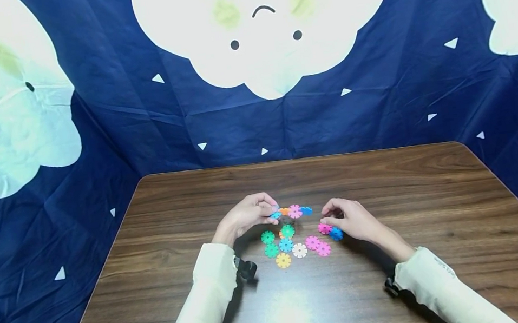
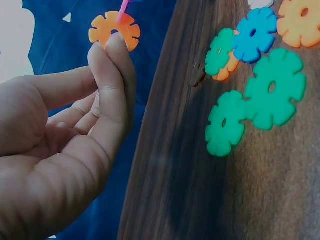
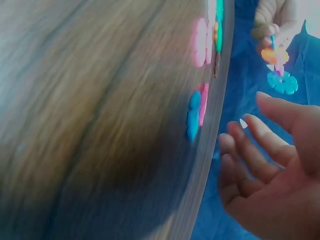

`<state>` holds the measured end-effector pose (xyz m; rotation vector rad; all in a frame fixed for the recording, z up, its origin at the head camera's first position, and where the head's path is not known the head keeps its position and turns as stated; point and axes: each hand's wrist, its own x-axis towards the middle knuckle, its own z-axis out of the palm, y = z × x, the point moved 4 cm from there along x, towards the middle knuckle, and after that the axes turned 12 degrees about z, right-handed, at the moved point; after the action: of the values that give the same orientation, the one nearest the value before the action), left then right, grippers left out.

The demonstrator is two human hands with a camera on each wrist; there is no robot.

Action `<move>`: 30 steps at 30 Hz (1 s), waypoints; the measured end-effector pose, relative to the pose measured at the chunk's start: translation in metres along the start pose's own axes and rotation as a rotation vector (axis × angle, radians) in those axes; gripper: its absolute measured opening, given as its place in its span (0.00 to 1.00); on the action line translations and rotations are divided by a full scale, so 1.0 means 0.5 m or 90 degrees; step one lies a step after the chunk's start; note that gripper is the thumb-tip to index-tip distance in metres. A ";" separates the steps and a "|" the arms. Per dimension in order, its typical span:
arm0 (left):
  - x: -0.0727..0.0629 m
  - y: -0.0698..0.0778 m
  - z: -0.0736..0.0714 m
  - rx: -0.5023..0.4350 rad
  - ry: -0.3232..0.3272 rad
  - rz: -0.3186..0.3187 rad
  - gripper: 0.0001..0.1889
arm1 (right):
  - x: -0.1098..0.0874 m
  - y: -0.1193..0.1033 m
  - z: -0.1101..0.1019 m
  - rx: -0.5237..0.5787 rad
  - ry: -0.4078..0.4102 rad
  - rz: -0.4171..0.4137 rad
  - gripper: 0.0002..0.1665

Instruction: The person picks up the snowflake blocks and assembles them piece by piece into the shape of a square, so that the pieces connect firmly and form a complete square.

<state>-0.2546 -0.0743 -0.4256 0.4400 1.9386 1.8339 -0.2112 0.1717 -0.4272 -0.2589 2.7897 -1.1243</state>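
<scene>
My left hand is raised over the table and pinches the left end of a short chain of interlocking notched plastic discs. At the fingertips is a light blue disc, joined to an orange disc, a pink disc and a blue disc at the free end. The fingers hide most of the light blue one in the left wrist view. Across from that end, my right hand hovers with fingers loosely bent and nothing between them. Beneath it lie a magenta disc and a blue disc.
More loose discs lie between the forearms: several green, such as a green disc, a blue disc, a white disc, a yellow disc and two overlapping pink discs. Blue cloth hangs behind the wooden table.
</scene>
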 end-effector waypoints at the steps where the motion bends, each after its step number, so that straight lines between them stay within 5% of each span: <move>1: 0.000 0.000 -0.001 -0.002 -0.001 0.002 0.04 | -0.001 0.005 -0.001 -0.017 -0.003 -0.001 0.09; 16: -0.005 0.001 -0.008 -0.009 0.012 -0.003 0.05 | -0.010 0.018 0.024 -0.121 0.011 0.015 0.14; 24: -0.002 -0.002 -0.007 -0.017 0.008 0.003 0.04 | -0.006 0.020 0.022 -0.039 0.019 0.040 0.12; 30: -0.001 0.000 -0.008 -0.017 0.005 0.000 0.04 | 0.000 0.016 0.012 0.158 -0.018 0.093 0.10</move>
<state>-0.2560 -0.0778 -0.4256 0.4252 1.9179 1.8623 -0.2110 0.1732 -0.4369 -0.0451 2.5614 -1.3994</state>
